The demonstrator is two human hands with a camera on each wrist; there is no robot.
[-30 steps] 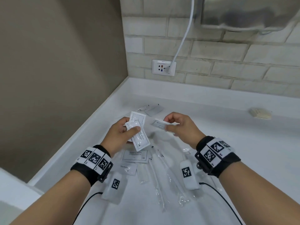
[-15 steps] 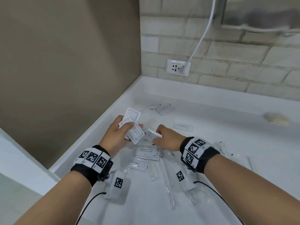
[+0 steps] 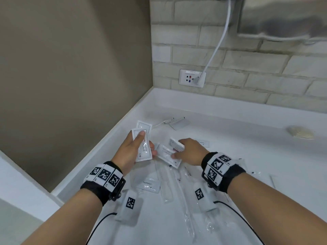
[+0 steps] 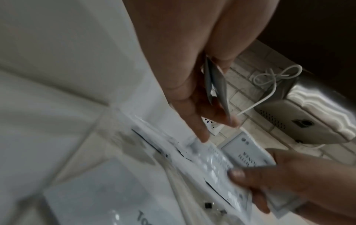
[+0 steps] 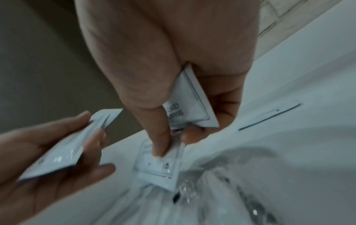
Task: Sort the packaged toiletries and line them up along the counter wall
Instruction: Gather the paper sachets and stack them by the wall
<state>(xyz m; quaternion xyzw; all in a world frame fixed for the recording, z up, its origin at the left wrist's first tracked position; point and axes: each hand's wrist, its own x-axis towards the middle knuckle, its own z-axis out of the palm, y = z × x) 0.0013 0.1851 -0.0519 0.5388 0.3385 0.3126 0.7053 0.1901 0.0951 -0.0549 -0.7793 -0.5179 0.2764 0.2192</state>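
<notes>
Left hand (image 3: 131, 151) grip pinches two sachets (image 3: 143, 147); right hand (image 3: 190, 152) grip pinches a third sachet (image 3: 167, 154) beside them, which should be squared edge-to-edge before stacking.

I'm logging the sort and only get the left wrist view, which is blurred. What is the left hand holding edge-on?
Observer: The head view shows the left hand holding two sachets, fanned.
Operator: Any print readable?
Observer: Partly. The front one reads "WITH" and "...ITIONER".
Operator: And the right hand?
Observer: In the right wrist view the right hand grips a tucked sachet in its palm while one finger presses a lower sachet.
</notes>
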